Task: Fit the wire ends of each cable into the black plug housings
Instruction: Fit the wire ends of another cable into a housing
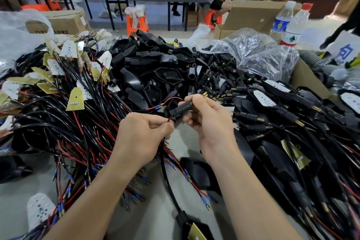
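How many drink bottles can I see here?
2. A white-capped bottle stands far right behind the plastic bags; a red-capped bottle stands just right of it. Clutter may hide others.

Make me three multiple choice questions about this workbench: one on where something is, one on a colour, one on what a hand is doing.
1. Where do the two water bottles stand?
A. At the far right, behind the plastic bags
B. Between the two hands
C. On the near left edge

2. What colour is the thin wire pinched by the left hand?
A. Green
B. White
C. Red

3. What is the right hand doing?
A. Lying flat on the table
B. Gripping a black plug
C. Lifting a bottle

Answers:
1 A: both bottles stand at the far right, beyond the crumpled bags.
2 C: red shows at the fingertips.
3 B: its fingers curl round the plug.
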A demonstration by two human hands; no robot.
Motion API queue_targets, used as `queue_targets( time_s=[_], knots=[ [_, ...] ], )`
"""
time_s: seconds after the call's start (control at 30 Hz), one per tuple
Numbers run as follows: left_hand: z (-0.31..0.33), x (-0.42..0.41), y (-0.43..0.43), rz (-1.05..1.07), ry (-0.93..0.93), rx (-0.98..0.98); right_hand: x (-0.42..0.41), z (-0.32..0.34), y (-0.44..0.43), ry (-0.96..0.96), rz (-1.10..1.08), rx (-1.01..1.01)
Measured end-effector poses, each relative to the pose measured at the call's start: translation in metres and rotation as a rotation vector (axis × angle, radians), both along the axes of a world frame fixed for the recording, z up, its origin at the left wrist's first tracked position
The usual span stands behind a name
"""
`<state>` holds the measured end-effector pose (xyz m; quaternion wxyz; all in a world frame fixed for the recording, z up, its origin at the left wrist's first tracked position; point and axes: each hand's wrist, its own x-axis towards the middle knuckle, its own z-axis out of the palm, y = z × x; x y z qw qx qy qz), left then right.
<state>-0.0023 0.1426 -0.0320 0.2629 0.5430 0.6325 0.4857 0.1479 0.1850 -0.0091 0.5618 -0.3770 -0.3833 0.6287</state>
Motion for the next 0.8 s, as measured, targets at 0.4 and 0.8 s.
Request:
queue_targets(
  time_s=[0.4,0.8],
  knots=[
    [0.001,-0.002,-0.007,0.03,0.299,0.155,-0.01,-0.006,-0.006,-0.281,0.075,0.091],
    [0.001,0.003,0.001,-0.028,0.103,0.067,0.0,0.0,0.001,0.034,0.011,-0.032]
  ],
)
